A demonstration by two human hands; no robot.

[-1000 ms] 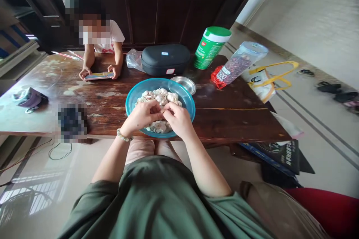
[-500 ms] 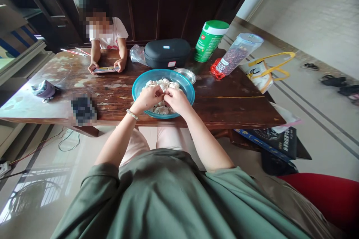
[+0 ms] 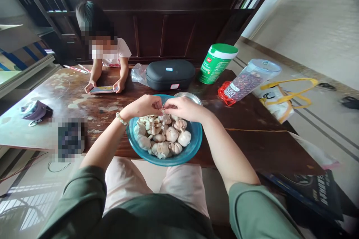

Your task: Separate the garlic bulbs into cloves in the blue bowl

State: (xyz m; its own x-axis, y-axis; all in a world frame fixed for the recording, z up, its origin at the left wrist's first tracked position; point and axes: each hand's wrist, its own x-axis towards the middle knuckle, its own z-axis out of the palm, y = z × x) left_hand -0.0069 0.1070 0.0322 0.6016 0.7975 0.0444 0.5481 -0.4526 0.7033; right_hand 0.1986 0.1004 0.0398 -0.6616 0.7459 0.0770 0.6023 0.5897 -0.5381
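A translucent blue bowl point(image 3: 196, 143) stands at the table's near edge, full of whole garlic bulbs point(image 3: 171, 134). Some loose cloves and papery skin point(image 3: 151, 125) lie at its left side. Over the far half of the bowl, my left hand point(image 3: 144, 106) and my right hand point(image 3: 183, 107) meet fingertip to fingertip. Both are closed in a pinch on a small pale piece of garlic, mostly hidden by the fingers. A beaded bracelet point(image 3: 121, 118) is on my left wrist. Behind my right hand shows a round metal dish point(image 3: 193, 98), partly covered.
Across the wooden table point(image 3: 246, 149), a person point(image 3: 123, 50) holds a phone point(image 3: 102, 89). A black case point(image 3: 170, 74), a green canister point(image 3: 216, 65) and a tilted clear jar point(image 3: 249, 80) stand beyond the bowl. A small purple pouch point(image 3: 36, 111) lies at left.
The view has tilted up and come closer to the bowl. My joined hands have shifted from over its middle to its far side, uncovering more bulbs.
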